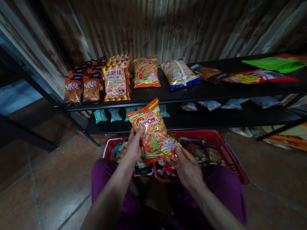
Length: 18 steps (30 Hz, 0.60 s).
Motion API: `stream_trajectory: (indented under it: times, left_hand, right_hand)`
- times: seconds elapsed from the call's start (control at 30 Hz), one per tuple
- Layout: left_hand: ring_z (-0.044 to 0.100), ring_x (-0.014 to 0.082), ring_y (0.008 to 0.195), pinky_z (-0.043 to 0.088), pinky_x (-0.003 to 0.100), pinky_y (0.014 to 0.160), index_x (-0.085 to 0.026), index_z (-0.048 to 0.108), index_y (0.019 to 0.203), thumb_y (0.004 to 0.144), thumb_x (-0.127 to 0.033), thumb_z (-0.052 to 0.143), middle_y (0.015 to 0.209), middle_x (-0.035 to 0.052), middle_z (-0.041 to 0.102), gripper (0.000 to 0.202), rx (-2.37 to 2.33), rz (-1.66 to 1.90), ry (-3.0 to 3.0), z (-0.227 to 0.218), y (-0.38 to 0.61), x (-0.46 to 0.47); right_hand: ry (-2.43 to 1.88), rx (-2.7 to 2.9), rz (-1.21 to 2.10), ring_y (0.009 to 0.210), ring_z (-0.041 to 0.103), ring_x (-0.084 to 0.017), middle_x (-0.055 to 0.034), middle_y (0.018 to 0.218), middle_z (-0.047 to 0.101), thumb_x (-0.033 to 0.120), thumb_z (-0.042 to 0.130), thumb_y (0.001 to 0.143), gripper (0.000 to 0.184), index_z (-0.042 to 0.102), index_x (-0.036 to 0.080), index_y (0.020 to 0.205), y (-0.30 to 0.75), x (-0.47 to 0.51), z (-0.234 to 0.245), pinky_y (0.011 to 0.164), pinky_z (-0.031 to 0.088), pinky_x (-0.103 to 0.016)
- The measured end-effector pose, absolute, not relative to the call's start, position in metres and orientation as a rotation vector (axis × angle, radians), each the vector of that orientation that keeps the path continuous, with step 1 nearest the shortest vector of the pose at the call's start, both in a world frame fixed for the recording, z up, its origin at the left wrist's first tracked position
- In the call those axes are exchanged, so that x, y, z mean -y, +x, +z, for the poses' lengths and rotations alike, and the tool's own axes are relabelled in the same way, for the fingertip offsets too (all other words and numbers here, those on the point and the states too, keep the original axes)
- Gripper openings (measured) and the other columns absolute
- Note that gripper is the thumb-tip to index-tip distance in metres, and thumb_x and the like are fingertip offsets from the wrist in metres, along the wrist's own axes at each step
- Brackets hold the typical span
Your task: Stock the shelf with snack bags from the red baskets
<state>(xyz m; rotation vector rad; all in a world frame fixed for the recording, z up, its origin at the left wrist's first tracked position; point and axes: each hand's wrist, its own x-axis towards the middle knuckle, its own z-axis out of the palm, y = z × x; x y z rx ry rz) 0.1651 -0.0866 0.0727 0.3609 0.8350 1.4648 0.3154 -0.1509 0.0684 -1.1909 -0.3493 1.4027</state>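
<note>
An orange snack bag point(154, 132) with "mimi" printed on it is held between my two hands, front side facing me. My left hand point(135, 143) grips its left side, thumb on the front. At the lower right corner my right hand point(187, 164) pinches the bag, thumb over the edge. A matching snack bag point(146, 73) stands on the upper shelf point(150, 93) behind. Below the held bag, a red basket point(229, 149) contains several packets. A second basket point(107, 148), to its left, holds packets too and is partly hidden by my left arm.
On the upper shelf are brown-orange packets point(73, 89), red-yellow shrimp snack packets point(115, 83), a blue-edged bag point(179, 74) and a green bag point(276, 63). Small teal packets point(100, 116) line the lower shelf. Orange packaging point(294, 137) lies on the floor at right.
</note>
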Motion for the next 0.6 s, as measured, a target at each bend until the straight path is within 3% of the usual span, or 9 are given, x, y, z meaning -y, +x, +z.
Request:
stream_trajectory:
  times: [0.17,0.37,0.6]
  left_hand:
    - [0.066,0.0182,0.079,0.05,0.036,0.082,-0.021,0.059,0.095,0.06,-0.033,0.078,0.088,0.0016,0.07,0.041,-0.921,1.512,0.296,0.079,0.173,0.089]
    - [0.064,0.0159,0.076,0.051,0.032,0.077,-0.02,0.059,0.092,0.066,-0.038,0.072,0.086,0.0011,0.068,0.035,-0.982,1.535,0.31,0.081,0.178,0.088]
    - [0.057,0.0212,0.106,0.044,0.035,0.093,-0.023,0.049,0.12,0.073,-0.033,0.066,0.116,0.0084,0.06,0.052,-1.356,1.523,0.645,0.075,0.179,0.094]
  right_hand:
    - [-1.178,0.284,1.395,0.062,0.066,-0.013,0.0026,0.072,0.07,0.04,0.084,0.049,0.044,0.065,0.018,0.082,0.314,0.152,0.07,0.053,0.055,-0.022]
    - [-1.127,0.239,1.449,0.073,0.068,-0.016,0.0001,0.084,0.072,0.039,0.084,0.05,0.043,0.066,0.019,0.083,0.316,0.152,0.069,0.055,0.056,-0.024]
    - [-1.194,0.323,1.353,0.078,0.068,-0.019,-0.001,0.082,0.071,0.044,0.079,0.057,0.042,0.066,0.019,0.089,0.315,0.151,0.063,0.06,0.057,-0.027]
